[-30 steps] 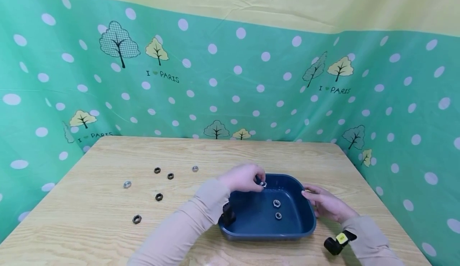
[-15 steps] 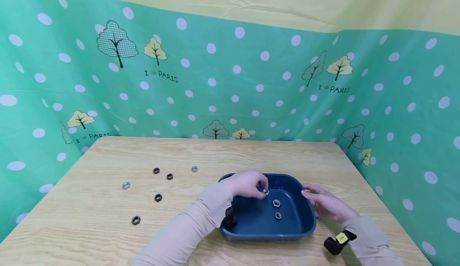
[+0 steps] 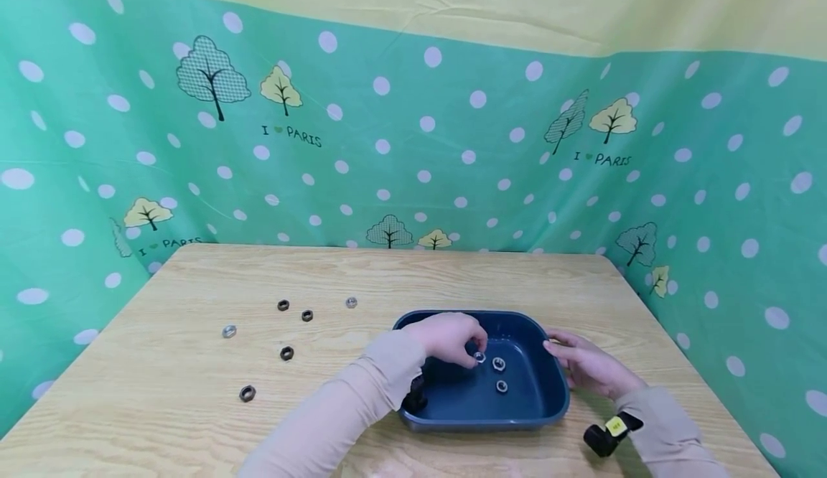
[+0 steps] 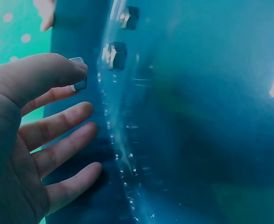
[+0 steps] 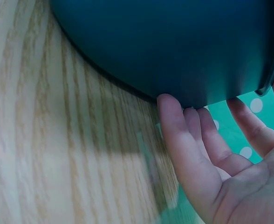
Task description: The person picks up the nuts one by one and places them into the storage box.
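Observation:
My left hand (image 3: pixel 446 338) reaches over the left side of a dark blue rectangular basin (image 3: pixel 484 423). Between thumb and index finger it pinches a silver hex nut (image 4: pixel 80 84), held low inside the basin; the other fingers spread apart in the left wrist view. On the basin floor lie two more silver nuts, one upper nut (image 3: pixel 499 364) and one lower nut (image 3: pixel 502 387), just right of the pinched one. My right hand (image 3: pixel 594 370) holds the basin's right side, thumb at the rim and fingers (image 5: pixel 172 116) against the outer wall.
Several nuts are scattered on the left of the wooden table (image 3: pixel 161 363): dark ones such as the near nut (image 3: pixel 247 393), and silver ones such as the far nut (image 3: pixel 352 302). A green dotted curtain (image 3: pixel 388 162) stands behind and right.
My left hand has moved down and slightly right into the basin with the pinched nut, closer to the two nuts on its floor. The right hand stays at the rim.

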The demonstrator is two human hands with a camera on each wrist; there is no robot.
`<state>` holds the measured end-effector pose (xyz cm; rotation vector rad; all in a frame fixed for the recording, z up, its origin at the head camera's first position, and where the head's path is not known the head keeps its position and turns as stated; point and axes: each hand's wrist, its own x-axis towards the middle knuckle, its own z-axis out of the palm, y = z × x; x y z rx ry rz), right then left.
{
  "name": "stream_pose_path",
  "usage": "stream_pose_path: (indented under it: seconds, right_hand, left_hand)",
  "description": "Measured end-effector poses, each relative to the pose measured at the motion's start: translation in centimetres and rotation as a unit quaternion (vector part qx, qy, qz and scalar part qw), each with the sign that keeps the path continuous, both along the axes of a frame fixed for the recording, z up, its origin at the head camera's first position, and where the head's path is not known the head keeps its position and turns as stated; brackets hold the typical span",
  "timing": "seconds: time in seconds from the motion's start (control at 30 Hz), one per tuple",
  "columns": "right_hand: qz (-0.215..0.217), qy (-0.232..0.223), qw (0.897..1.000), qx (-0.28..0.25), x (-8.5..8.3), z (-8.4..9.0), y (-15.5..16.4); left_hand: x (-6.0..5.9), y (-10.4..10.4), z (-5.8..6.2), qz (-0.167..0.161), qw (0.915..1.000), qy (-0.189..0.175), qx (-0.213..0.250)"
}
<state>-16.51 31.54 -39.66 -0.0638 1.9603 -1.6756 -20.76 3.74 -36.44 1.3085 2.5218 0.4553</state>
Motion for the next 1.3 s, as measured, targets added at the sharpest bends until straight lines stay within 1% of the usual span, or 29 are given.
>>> stream_pose_path:
  seconds: [0.2, 0.47, 0.67, 0.8, 1.03, 1.3]
  right_hand:
    - [-0.002, -0.001, 1.0, 0.001, 0.0, 0.1, 0.0]
    - [0.001, 0.005, 1.0, -0.001, 0.1, 0.1, -0.1]
    - [0.0, 0.004, 1.0, 0.0, 0.1, 0.1, -0.1]
    - [0.005, 0.007, 1.0, -0.005, 0.1, 0.2, -0.1]
    - [0.004, -0.002, 1.0, -0.013, 0.1, 0.3, -0.1]
    - [-0.001, -0.005, 1.0, -0.01, 0.3, 0.4, -0.2]
  left_hand:
    - [0.1, 0.2, -0.3, -0.007, 0.9994, 0.02, -0.029]
    - [0.1, 0.4, -0.8, -0.017, 0.9982, 0.033, -0.047]
    - [0.2, 0.5, -0.8, -0.024, 0.9961, 0.049, -0.07]
    - [0.2, 0.6, -0.7, -0.025, 0.9951, 0.057, -0.077]
    - [0.2, 0.7, -1.2, -0.046, 0.9915, 0.08, -0.091]
    - [0.4, 0.7, -1.2, -0.049, 0.9897, 0.091, -0.1]
